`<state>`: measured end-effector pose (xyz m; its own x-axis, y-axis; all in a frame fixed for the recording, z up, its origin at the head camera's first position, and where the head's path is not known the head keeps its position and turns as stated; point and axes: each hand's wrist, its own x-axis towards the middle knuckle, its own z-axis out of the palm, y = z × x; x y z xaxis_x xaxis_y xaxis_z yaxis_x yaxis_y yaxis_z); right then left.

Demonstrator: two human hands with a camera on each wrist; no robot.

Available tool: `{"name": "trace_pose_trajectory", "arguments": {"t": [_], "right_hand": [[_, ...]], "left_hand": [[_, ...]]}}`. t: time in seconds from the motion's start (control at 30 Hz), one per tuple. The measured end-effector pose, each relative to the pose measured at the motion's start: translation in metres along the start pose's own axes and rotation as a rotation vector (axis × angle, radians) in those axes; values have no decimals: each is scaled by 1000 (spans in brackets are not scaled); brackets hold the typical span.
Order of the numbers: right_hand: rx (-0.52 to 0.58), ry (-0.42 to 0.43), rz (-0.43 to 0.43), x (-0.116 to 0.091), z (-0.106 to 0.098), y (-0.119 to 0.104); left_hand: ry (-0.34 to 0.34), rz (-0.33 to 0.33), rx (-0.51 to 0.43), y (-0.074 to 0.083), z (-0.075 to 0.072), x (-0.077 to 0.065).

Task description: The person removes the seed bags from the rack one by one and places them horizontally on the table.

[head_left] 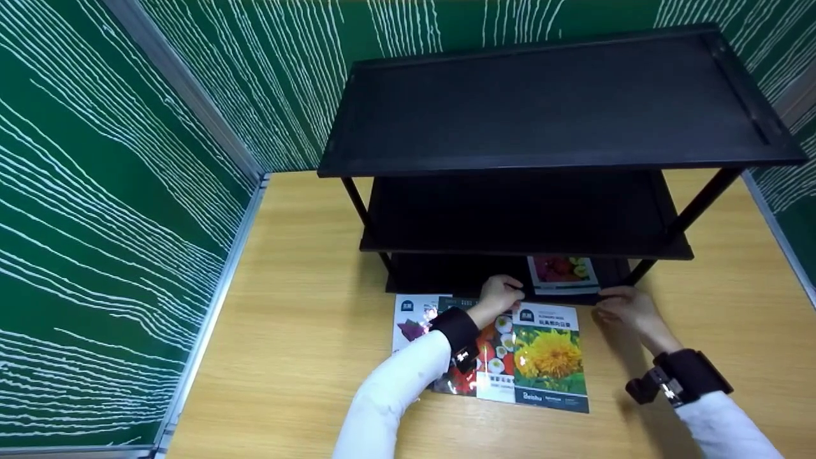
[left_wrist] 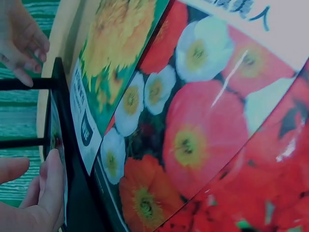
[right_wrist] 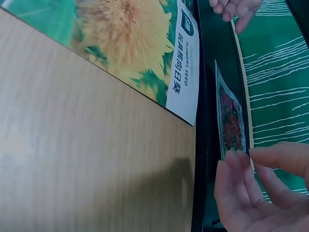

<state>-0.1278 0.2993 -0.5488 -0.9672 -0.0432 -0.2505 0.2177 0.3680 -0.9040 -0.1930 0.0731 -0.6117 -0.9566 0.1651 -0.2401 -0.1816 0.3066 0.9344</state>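
Note:
On the bottom tier of a black rack, a flower seed packet (head_left: 564, 274) with red and yellow blooms lies near the right side. My right hand (head_left: 631, 312) pinches its front right corner between thumb and fingers; the right wrist view shows the fingertips (right_wrist: 231, 157) over that end. Left of the packet, my left hand (head_left: 499, 296) hovers at the shelf's front edge, thumb apart from loosely bent fingers. Below it on the table lie several overlapping seed packets: a yellow-flower packet (head_left: 551, 357), a poppy packet (left_wrist: 203, 140) and a purple-flower packet (head_left: 408, 319) partly covered.
The three-tier black rack (head_left: 548, 108) stands on a wooden table (head_left: 299, 331). Its top tier overhangs the lower ones, and dark posts (head_left: 707, 197) rise at its sides. Green partitions (head_left: 95, 223) with white wavy lines enclose the table.

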Motion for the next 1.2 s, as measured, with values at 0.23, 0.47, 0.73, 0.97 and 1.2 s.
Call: {"name": "trace_pose_trajectory", "arguments": {"t": [0.23, 0.47, 0.73, 0.97, 1.2], "right_hand": [[51, 87, -68, 12, 2, -4], [-26, 145, -98, 25, 2, -3], [-167, 241, -142, 39, 4, 0], [-148, 224, -112, 48, 5, 4], [-127, 205, -50, 56, 4, 8]], "left_hand": [[52, -55, 24, 4, 6, 14], [87, -65, -71, -76, 41, 96], [90, 6, -88, -99, 53, 121], [151, -30, -133, -123, 70, 153], [161, -80, -151, -136, 80, 174]]}}
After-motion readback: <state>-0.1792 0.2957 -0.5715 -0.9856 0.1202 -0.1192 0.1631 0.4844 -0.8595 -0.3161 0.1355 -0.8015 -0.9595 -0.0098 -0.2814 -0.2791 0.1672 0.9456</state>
